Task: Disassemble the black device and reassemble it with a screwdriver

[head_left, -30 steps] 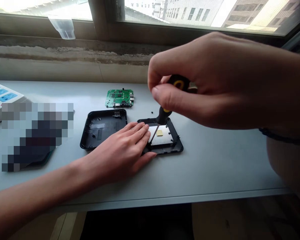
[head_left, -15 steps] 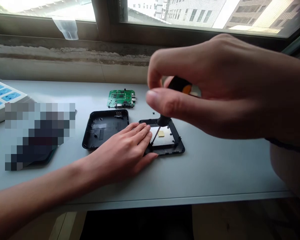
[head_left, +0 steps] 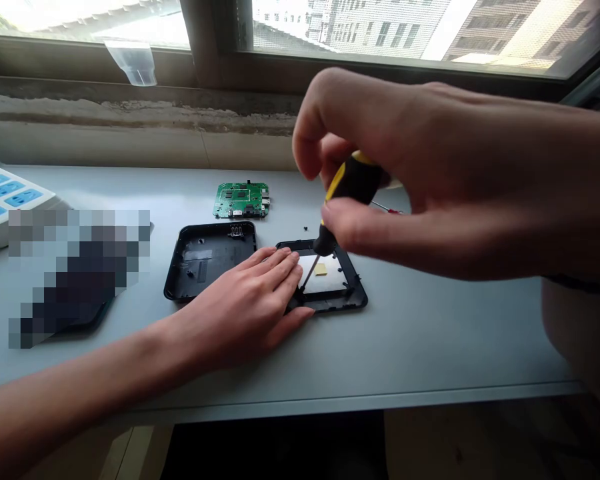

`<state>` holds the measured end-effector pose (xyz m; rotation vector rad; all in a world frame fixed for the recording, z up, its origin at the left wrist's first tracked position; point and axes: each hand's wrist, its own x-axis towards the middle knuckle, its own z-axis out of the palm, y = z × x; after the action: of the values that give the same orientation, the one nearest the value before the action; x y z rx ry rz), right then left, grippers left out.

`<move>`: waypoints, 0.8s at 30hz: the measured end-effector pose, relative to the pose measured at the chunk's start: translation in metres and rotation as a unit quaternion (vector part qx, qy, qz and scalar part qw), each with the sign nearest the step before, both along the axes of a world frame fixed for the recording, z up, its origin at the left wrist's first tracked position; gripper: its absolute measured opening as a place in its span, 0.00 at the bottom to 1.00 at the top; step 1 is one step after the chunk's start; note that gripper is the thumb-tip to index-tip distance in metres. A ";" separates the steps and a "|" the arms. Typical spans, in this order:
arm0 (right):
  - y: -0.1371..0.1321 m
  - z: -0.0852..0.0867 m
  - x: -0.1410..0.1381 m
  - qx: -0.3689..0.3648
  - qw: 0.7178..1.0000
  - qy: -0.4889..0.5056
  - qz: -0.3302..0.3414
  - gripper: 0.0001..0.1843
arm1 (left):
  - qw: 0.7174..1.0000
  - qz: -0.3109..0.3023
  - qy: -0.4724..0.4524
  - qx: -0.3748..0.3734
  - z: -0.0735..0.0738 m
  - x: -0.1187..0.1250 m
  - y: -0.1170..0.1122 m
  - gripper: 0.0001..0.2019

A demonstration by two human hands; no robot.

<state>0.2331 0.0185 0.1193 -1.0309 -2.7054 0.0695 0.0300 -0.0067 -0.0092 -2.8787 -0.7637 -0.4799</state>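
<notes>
A person's right hand [head_left: 430, 180] is raised above a pale grey table [head_left: 430, 333] and pinches a slim screwdriver with a black and yellow handle [head_left: 347, 183]. The thumb lies along the near side of the handle, and the curled index and middle fingers close over its top from the far side. The rest of the handle is hidden inside the hand. The screwdriver tilts, handle up and to the right, with its thin metal shaft running down and left. Its tip sits in the near left corner of a shallow black plastic case half [head_left: 353, 297] that holds a silver plate with a small yellow square pad on it. The right wrist and forearm come in from the right edge, held level and well clear of the table.

The left hand [head_left: 245, 303] lies palm down on the table with its fingers straight and pressed together. The fingertips rest on the left rim of that case half, just beside the screwdriver tip, and the thumb is stretched along its near edge. The left forearm runs in from the lower left corner.

Just to the left lies a second empty black plastic case half [head_left: 205, 257], partly under the left hand's knuckles. Behind it is a small green circuit board [head_left: 241, 199].
</notes>
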 end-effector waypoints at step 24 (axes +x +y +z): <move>0.003 -0.005 0.002 0.060 0.998 0.006 0.006 0.06 | 0.999 -0.007 -0.031 -0.015 0.002 -0.001 0.002 0.21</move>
<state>0.2350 0.0216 0.1146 -0.9763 -2.6696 -0.0833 0.0292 -0.0047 -0.0070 -2.9109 -0.7657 -0.5664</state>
